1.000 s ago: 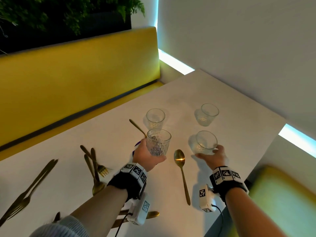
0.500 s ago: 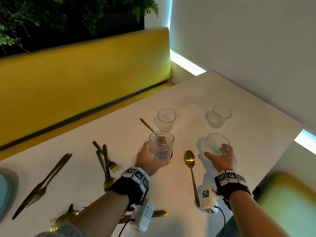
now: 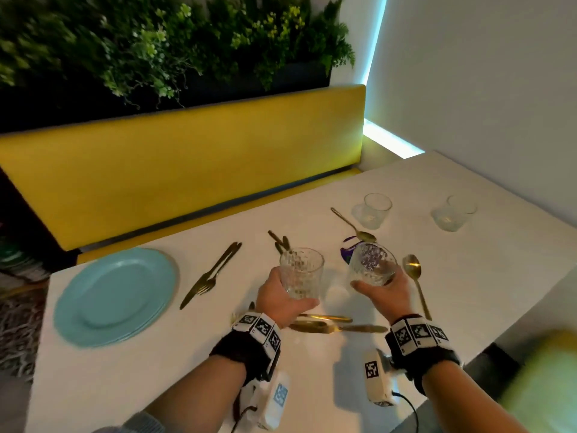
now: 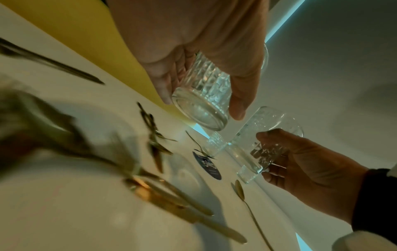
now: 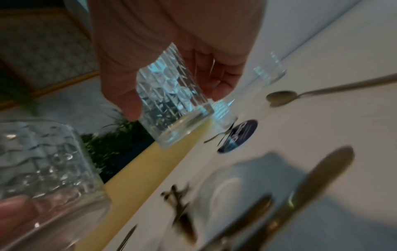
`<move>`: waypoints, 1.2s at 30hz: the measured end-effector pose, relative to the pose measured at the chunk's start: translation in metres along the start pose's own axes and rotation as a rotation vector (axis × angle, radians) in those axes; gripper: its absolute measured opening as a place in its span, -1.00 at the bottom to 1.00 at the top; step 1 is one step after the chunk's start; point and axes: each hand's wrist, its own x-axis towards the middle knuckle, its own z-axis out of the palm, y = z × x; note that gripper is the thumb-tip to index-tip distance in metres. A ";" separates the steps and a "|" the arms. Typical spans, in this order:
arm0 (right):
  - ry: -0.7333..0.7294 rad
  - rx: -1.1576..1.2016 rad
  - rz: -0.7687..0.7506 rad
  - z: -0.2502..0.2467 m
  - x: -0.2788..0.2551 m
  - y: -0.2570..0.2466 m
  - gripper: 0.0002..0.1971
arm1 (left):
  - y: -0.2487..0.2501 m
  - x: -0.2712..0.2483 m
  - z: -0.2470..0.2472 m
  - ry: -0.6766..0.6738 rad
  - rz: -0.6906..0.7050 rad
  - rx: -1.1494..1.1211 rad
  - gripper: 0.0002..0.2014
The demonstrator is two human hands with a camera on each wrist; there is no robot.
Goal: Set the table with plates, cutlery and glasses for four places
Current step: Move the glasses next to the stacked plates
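My left hand (image 3: 281, 296) grips a cut-glass tumbler (image 3: 301, 273) round its lower half and holds it upright above the white table (image 3: 156, 370). Just to its right, my right hand (image 3: 382, 292) grips a second patterned tumbler (image 3: 371, 265), tilted slightly, also off the table. The left wrist view shows both glasses from below, mine (image 4: 204, 96) and the other (image 4: 264, 141). Two more glasses (image 3: 374, 210) (image 3: 454, 212) stand at the far right. A stack of teal plates (image 3: 115, 295) sits at the left. Gold cutlery lies scattered: a fork and knife (image 3: 212, 273), two spoons (image 3: 415, 276) (image 3: 356, 228), knives (image 3: 337, 326) under my hands.
A yellow bench (image 3: 187, 170) runs along the table's far side under a wall of plants (image 3: 156, 48). A white wall (image 3: 484, 89) closes the right end. A dark blue round disc (image 3: 348, 253) lies behind the right glass. A yellow seat (image 3: 546, 385) shows blurred at the lower right.
My right hand has closed round its glass and lifted it off the table. Both hands have carried their glasses to the left. The view has swung left and the plates have come into sight.
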 end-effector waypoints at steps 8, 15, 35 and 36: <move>-0.291 -0.106 -0.076 0.105 -0.133 -0.041 -0.25 | -0.101 -0.083 -0.129 0.158 -0.120 0.064 -0.19; -0.471 -0.171 -0.107 0.185 -0.198 -0.057 -0.20 | -0.175 -0.127 -0.207 0.301 -0.323 0.087 -0.19; -0.596 -0.309 -0.115 0.270 -0.226 -0.051 -0.12 | -0.223 -0.118 -0.231 0.360 -0.373 0.159 -0.09; -0.597 -0.310 -0.116 0.272 -0.225 -0.051 -0.11 | -0.224 -0.116 -0.231 0.370 -0.381 0.141 -0.10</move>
